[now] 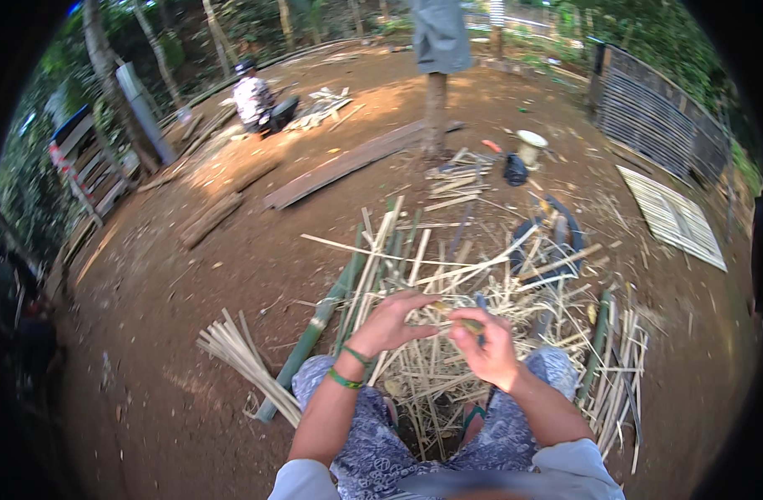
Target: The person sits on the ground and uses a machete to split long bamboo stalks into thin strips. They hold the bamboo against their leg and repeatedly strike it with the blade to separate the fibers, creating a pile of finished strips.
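Note:
My right hand [487,348] is closed around a short yellowish-brown piece [467,324], held at a slant above my knees; its exact kind is blurred. My left hand [391,323] is at the left end of that piece, thumb and fingers apart, with the fingertips close to it; whether they touch I cannot tell. Beneath both hands lies a heap of pale split bamboo strips [431,367] and shavings, between my sandalled feet. A green bamboo pole [319,321] runs past my left knee.
Left of me lies a bundle of strips [248,367]; more strips [623,392] lie right. Ahead are a dark round basin [575,242], a black bag [516,170], a pale bucket [531,148], a plank [348,169] and a post [435,117]. Another person [256,100] sits far left.

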Demonstrator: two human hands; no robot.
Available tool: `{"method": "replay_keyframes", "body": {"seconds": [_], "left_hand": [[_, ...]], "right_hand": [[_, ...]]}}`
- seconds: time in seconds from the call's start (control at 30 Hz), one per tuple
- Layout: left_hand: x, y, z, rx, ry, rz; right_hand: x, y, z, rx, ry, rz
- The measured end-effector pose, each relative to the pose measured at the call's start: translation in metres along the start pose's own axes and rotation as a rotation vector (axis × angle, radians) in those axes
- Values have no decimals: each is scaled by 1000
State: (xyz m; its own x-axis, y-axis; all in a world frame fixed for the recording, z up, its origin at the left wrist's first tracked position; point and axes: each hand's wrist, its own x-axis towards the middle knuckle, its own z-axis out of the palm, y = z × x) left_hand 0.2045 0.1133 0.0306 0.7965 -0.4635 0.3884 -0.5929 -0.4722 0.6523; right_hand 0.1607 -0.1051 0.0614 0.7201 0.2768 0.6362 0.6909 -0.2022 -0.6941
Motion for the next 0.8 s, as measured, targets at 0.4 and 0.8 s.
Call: {"method": "replay_keyframes", "body": {"seconds": [0.4, 0.8], "left_hand": [[-8, 15, 1, -162, -149, 91], [-12, 18, 2, -80, -167, 52]], "right_hand": [[-36, -8, -37, -285, -105, -400], [-44, -3, -40, 13, -175, -397]]}}
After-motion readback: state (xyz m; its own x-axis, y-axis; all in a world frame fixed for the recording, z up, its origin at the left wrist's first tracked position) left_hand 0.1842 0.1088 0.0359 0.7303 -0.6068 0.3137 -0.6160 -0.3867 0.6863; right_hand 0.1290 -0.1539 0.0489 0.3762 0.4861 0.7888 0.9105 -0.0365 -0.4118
